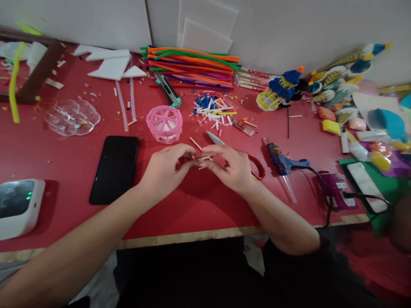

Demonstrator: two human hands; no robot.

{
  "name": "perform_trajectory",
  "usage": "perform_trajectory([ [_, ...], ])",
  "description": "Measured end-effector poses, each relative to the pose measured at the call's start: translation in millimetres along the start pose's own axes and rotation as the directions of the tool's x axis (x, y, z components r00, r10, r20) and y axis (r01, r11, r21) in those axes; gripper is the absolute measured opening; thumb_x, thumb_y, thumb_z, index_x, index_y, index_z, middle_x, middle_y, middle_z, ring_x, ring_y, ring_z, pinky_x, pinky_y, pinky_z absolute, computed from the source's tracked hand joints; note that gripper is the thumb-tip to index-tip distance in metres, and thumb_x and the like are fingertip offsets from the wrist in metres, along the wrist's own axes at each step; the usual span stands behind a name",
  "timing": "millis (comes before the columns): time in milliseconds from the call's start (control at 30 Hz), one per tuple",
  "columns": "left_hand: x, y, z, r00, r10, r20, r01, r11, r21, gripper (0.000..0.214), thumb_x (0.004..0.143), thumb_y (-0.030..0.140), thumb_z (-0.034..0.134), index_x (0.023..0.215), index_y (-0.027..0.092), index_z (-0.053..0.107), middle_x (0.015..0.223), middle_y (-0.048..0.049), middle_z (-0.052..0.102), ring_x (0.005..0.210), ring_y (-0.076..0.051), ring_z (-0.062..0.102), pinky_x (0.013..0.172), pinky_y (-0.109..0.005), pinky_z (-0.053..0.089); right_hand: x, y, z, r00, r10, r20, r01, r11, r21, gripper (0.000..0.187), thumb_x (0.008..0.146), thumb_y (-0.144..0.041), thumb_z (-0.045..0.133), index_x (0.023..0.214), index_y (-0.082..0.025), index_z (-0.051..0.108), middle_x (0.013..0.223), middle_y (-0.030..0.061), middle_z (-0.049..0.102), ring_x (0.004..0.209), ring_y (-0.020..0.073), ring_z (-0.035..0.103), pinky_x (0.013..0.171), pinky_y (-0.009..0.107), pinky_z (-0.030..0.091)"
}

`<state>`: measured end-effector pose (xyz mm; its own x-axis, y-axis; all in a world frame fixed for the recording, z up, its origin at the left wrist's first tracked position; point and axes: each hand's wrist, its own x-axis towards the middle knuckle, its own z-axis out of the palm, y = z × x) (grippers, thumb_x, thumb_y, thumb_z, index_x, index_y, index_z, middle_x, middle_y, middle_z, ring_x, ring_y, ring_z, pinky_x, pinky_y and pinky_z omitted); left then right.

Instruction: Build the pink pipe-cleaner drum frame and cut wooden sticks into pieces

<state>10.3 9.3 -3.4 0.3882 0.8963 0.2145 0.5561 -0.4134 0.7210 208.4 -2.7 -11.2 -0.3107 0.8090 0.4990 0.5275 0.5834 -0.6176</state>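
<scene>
My left hand (167, 167) and my right hand (228, 167) meet over the middle of the red table, fingertips almost touching. Between them are short thin wooden sticks (204, 158), pinched in the fingers of both hands. Another wooden stick (195, 143) points up and left just beyond the fingertips; whether it is held or lying there I cannot tell. Scissors with red handles (257, 166) lie partly under my right hand, their blade tip (214, 137) showing beyond it. A pink wheel-like craft piece (165, 124) rests on the table beyond my left hand.
A black phone (114, 170) lies left of my hands. On the right are a blue glue gun (282, 158) with a cord and a purple box (337, 191). Farther back sit a box cutter (168, 90), pipe cleaners (192, 60), cut scraps (213, 109) and a blue craft figure (285, 85).
</scene>
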Motion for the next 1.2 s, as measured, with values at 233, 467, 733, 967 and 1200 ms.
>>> perform_trajectory([
  [233, 5.5, 0.3, -1.6, 0.972, -0.234, 0.006, 0.218, 0.898, -0.383, 0.018, 0.089, 0.029, 0.056, 0.096, 0.018, 0.068, 0.082, -0.0035, 0.072, 0.068, -0.014, 0.065, 0.062, -0.024, 0.052, 3.0, 11.6, -4.0, 0.994, 0.104, -0.041, -0.111, 0.962, -0.248, 0.013, 0.09, -0.023, 0.057, 0.1, -0.021, 0.064, 0.091, 0.0051, 0.072, 0.088, 0.0206, 0.066, 0.081, 0.037, 0.052],
  [467, 8.7, 5.8, -2.5, 0.922, -0.379, 0.083, 0.305, 0.576, -0.758, 0.014, 0.073, 0.025, 0.072, 0.083, 0.016, 0.066, 0.094, -0.0049, 0.073, 0.079, -0.015, 0.069, 0.069, -0.027, 0.057, 2.6, 18.7, -4.0, 0.985, 0.073, 0.159, -0.014, 0.938, -0.346, 0.011, 0.085, -0.025, 0.061, 0.094, -0.019, 0.067, 0.094, 0.0082, 0.067, 0.09, 0.0243, 0.056, 0.087, 0.043, 0.046],
  [733, 10.3, 3.3, -1.2, 0.92, -0.39, 0.036, 0.251, 0.519, -0.817, 0.014, 0.073, 0.023, 0.072, 0.086, 0.02, 0.068, 0.076, 0.0013, 0.07, 0.076, -0.014, 0.07, 0.072, -0.028, 0.058, -1.9, 7.3, 16.8, 0.972, -0.027, 0.234, 0.089, 0.962, -0.257, 0.022, 0.086, -0.033, 0.064, 0.106, -0.024, 0.067, 0.108, 0.0076, 0.063, 0.105, 0.0255, 0.052, 0.097, 0.048, 0.042],
  [967, 10.3, 6.2, -7.8, 0.923, -0.38, 0.066, 0.248, 0.455, -0.855, 0.023, 0.085, 0.036, 0.058, 0.093, 0.018, 0.069, 0.096, -0.0076, 0.073, 0.088, -0.02, 0.07, 0.068, -0.031, 0.059, -3.9, 2.5, 26.3, 0.96, -0.043, 0.275, 0.13, 0.944, -0.304, 0.02, 0.09, -0.035, 0.06, 0.103, -0.023, 0.071, 0.11, 0.0086, 0.063, 0.107, 0.0264, 0.047, 0.095, 0.048, 0.042],
  [1200, 6.9, 1.7, -1.4, 0.909, -0.416, 0.038, 0.266, 0.505, -0.821, 0.027, 0.078, 0.03, 0.073, 0.103, 0.021, 0.066, 0.08, -0.0003, 0.072, 0.071, -0.013, 0.069, 0.071, -0.027, 0.058, 1.0, 1.4, 25.7, 0.945, -0.146, 0.293, 0.223, 0.942, -0.25, 0.024, 0.097, -0.025, 0.046, 0.087, -0.02, 0.067, 0.093, 0.0079, 0.065, 0.095, 0.0221, 0.053, 0.087, 0.04, 0.047],
])
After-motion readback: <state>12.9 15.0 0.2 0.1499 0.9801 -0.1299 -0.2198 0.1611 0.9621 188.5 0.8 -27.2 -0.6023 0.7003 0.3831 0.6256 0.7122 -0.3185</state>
